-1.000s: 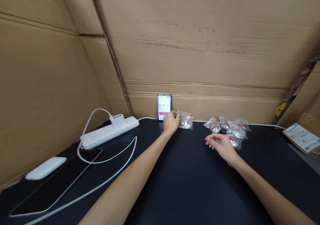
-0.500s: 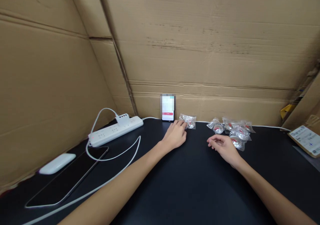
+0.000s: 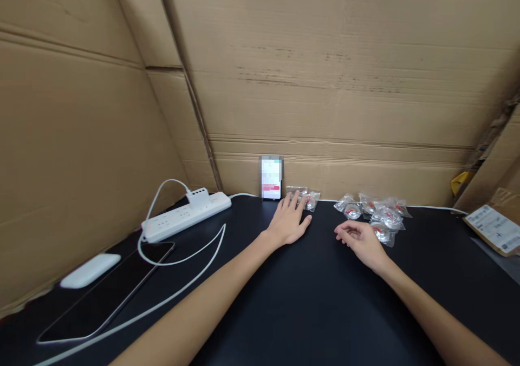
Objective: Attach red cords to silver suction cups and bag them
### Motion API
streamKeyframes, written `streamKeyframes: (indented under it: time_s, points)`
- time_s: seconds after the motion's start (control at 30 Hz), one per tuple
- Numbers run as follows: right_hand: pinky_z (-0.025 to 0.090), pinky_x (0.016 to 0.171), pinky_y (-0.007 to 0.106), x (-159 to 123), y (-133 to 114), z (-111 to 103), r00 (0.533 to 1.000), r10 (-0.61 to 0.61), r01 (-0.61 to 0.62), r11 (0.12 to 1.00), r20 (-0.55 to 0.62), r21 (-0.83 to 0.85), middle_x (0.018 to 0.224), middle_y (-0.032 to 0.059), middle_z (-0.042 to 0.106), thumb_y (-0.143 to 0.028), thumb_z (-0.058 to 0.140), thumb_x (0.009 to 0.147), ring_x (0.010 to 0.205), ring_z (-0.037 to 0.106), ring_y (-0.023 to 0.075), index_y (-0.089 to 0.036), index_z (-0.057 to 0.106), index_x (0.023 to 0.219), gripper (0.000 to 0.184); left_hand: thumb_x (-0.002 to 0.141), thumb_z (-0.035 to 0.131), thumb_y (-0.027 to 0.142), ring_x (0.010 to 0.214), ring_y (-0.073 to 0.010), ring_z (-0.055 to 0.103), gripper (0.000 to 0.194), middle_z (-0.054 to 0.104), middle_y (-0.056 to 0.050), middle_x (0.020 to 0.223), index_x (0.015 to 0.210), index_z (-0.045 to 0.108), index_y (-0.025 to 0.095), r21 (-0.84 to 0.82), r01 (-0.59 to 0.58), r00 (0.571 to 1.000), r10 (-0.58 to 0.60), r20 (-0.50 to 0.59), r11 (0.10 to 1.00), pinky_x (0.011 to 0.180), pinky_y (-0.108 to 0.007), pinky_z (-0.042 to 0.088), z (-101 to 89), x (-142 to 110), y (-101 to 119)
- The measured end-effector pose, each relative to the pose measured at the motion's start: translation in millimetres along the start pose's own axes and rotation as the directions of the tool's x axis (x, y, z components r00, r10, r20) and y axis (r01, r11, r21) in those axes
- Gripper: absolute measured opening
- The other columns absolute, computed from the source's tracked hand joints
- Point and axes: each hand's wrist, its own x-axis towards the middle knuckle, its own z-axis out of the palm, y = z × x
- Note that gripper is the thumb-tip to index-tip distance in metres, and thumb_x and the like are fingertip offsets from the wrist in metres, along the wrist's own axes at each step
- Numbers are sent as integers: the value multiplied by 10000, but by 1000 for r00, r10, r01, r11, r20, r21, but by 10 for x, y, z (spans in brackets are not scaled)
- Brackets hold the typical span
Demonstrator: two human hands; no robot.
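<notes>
My left hand [image 3: 287,222] lies palm down on the black tabletop with its fingers spread. Its fingertips reach over small clear plastic packets [image 3: 312,201] holding round, shiny pieces with red marks, and partly cover them. Whether the fingertips press on the packets I cannot tell. To the right, my right hand [image 3: 361,241] rests on its side, fingers loosely curled and thumb towards them; nothing shows in it. Beside and behind that hand lie several more of these packets [image 3: 388,217], bunched together, one packet [image 3: 352,210] a little apart on the left.
A lit phone [image 3: 271,179] leans on the cardboard wall [image 3: 325,111]. On the left are a white power strip [image 3: 187,217] with a charger, a looping white cable, a dark tablet [image 3: 105,295] and a white case [image 3: 90,270]. A labelled parcel [image 3: 495,228] lies far right.
The fingers of my left hand have gone from bunched to spread, thumb out to the right, and the packets under them have shifted slightly. My right hand keeps its curled pose.
</notes>
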Motion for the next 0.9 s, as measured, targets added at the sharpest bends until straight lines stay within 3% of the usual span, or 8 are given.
streamKeyframes:
  time_s: [0.1,0.2,0.27,0.37,0.43,0.5,0.73,0.9]
  points:
    - [525,665,329,-12,-36,-47,995,-91,81,976,-44,-203,778,63,696,-330,561,869,678,640,198,-182,694,862,199,945,338,529,1469,-342,96,625,148,-62,1611,1504,301,253,-32,-121,992,121,17,992,1157,-486,149,-3,-5,-41]
    - [516,832,403,0,-11,-114,963,-266,206,835,-47,-510,951,102,689,-279,493,898,918,635,260,-196,699,958,231,958,307,533,1469,-343,94,577,154,-25,1611,1486,340,302,-64,-183,979,188,81,981,1159,-500,142,1,-2,-46]
    - [460,966,447,25,57,-153,950,-312,223,736,-28,-639,1150,133,645,-281,467,910,1151,553,298,-195,678,1086,287,959,288,548,1467,-355,94,586,186,-33,1603,1484,349,296,-72,-156,980,164,111,985,1153,-516,151,18,11,-10]
    - [388,1053,492,62,192,-190,969,-248,156,621,-4,-768,1426,173,468,-356,452,924,1367,359,333,-153,556,1314,452,941,276,599,1455,-397,108,639,215,-70,1594,1477,371,266,-61,-66,991,72,114,996,1135,-551,166,57,42,102]
    - [345,1087,508,74,253,-204,985,-174,120,582,21,-805,1492,200,386,-415,427,940,1416,282,346,-108,466,1398,553,928,268,631,1443,-424,127,674,240,-96,1584,1468,391,247,-50,-12,994,17,105,999,1124,-570,171,78,65,194]
    - [314,1110,503,74,264,-214,990,-136,115,567,46,-815,1486,211,394,-429,405,953,1406,305,347,-88,452,1405,568,919,254,652,1435,-440,142,701,267,-117,1572,1459,406,232,-37,28,995,-24,95,999,1115,-583,172,87,83,274]
    - [489,933,430,64,134,-226,969,-247,179,608,31,-773,1125,148,599,-293,467,930,1112,558,294,-170,585,1158,285,918,235,660,1429,-430,167,696,327,-116,1544,1439,437,245,-21,46,998,-45,51,999,1116,-584,153,64,71,340]
    - [474,962,468,70,187,-222,957,-287,209,608,33,-766,1218,169,550,-280,496,916,1183,513,325,-178,588,1222,336,926,250,646,1452,-426,63,672,255,-95,1579,1468,388,272,-57,35,999,-33,41,998,1126,-606,91,96,70,303]
